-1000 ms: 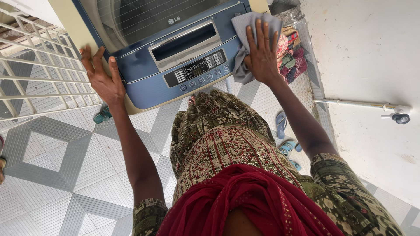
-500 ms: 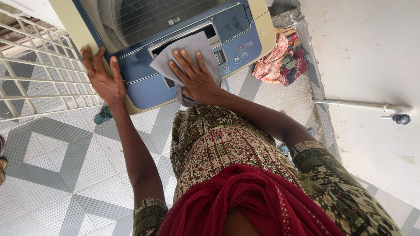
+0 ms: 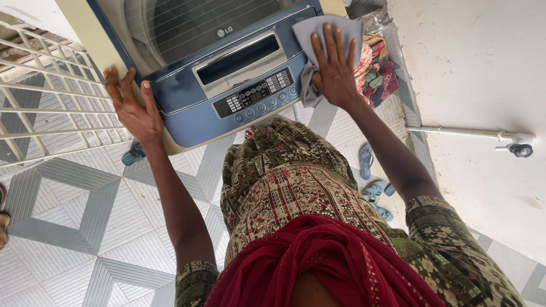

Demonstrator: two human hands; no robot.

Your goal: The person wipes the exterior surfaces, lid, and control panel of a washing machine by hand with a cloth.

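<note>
Two hands: both of the person's bare hands were on the top of a top-loading washing machine (image 3: 187, 122), one at each front corner.
Right hand: the right hand (image 3: 334, 71) lay flat with its fingers spread and straight, palm pressed down on a grey cloth (image 3: 318, 34); it pinched nothing.
Grey cloth: it was spread over the machine's front right corner, beside the control panel (image 3: 256, 96), with a crumpled fold hanging off the front edge under the heel of the hand.
Left hand: the left hand (image 3: 133, 111) rested on the front left corner, fingers apart and laid over the cream rim, thumb lying on the blue panel; it held nothing.
Machine: blue top with a cream body, a dark see-through lid (image 3: 187, 23) shut, a silver recessed handle (image 3: 239, 59) just behind the row of buttons.
Left side: a white metal grille (image 3: 51, 108) stood just beside the machine.
Right side: a heap of coloured clothes (image 3: 376, 77) lay on the floor against the white wall (image 3: 478, 68), where a pipe ended in a tap (image 3: 518, 146).
Floor: grey patterned tiles (image 3: 74, 204), with blue sandals (image 3: 372, 185) near the person's patterned dress (image 3: 284, 187) and red scarf (image 3: 318, 261).
</note>
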